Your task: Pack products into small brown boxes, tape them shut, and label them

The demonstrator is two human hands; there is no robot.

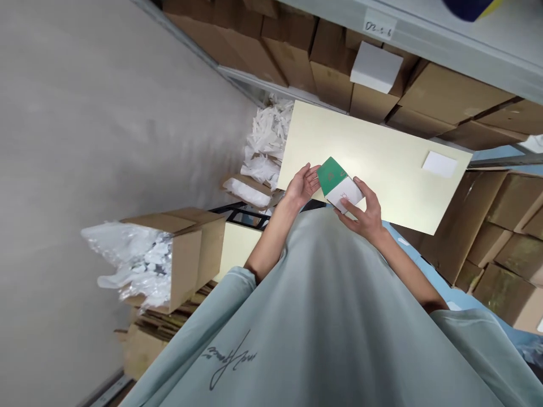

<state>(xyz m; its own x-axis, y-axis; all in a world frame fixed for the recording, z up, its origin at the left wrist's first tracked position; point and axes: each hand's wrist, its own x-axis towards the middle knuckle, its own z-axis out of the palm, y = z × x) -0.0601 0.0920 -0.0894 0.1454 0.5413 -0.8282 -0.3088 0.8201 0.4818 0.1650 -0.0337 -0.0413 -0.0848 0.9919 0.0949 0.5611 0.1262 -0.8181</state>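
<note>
A small green-and-white box [333,178] is tilted above the pale tabletop [382,169], near its front edge. Its green face points up and to the left; the white face carries red writing too small to read. My right hand [363,213] is closed on the white end, thumb and fingers on opposite sides. Close to the green corner, my left hand [302,185] is open, palm up with fingers stretched out. Whether its fingertips touch the box I cannot tell. A flat white piece [440,164] lies on the table at the right.
Brown cartons [453,93] fill the shelf behind the table, under a grey shelf beam [424,42]. More cartons [504,226] are stacked at the right. To the left are a carton [186,265] overflowing with clear plastic, crumpled white paper [269,135] and a grey wall [106,113].
</note>
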